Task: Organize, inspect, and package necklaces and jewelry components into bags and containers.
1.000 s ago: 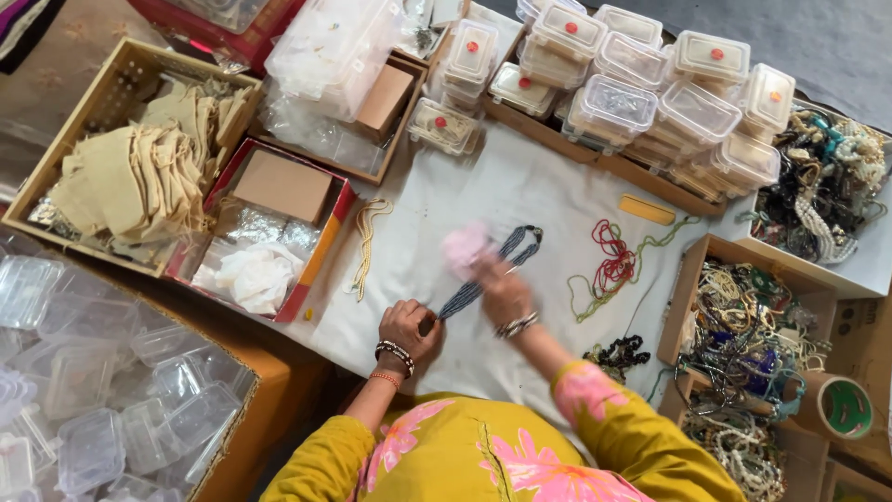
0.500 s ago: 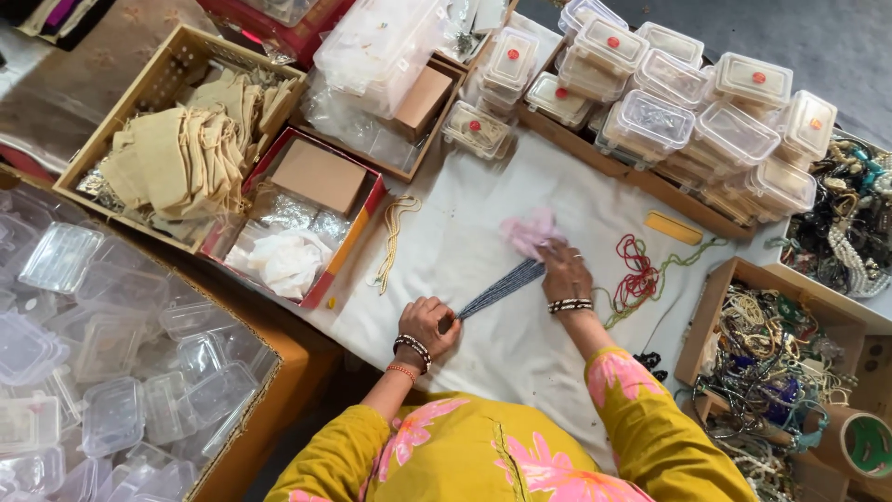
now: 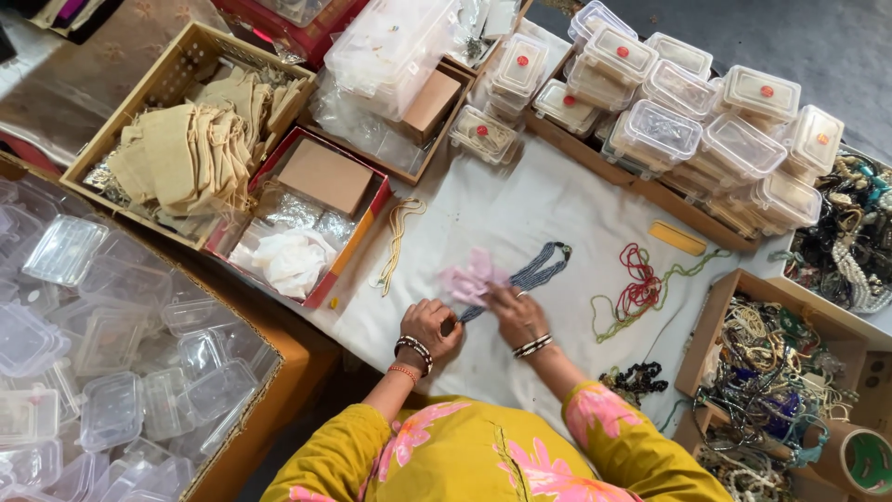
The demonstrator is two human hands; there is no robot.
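Note:
A grey-blue beaded necklace [image 3: 534, 270] lies stretched on the white cloth [image 3: 548, 209], running from the middle of the cloth back to my hands. My left hand [image 3: 430, 327] pinches its near end, fingers curled. My right hand [image 3: 514, 314] rests on the strand beside a crumpled piece of pale pink tissue [image 3: 472, 278], touching both. Both wrists wear bangles.
Red and green bead strings [image 3: 641, 288] lie right of my hands, a cream strand [image 3: 398, 237] to the left. Stacked clear lidded boxes [image 3: 706, 121] line the back. A crate of cloth pouches [image 3: 186, 139], empty plastic boxes [image 3: 93, 353] and trays of jewellery [image 3: 771, 381] surround the cloth.
The camera view has shifted; my hands stay together on the necklace's near end, and the pink tissue now sits just above my fingers rather than by the far loop.

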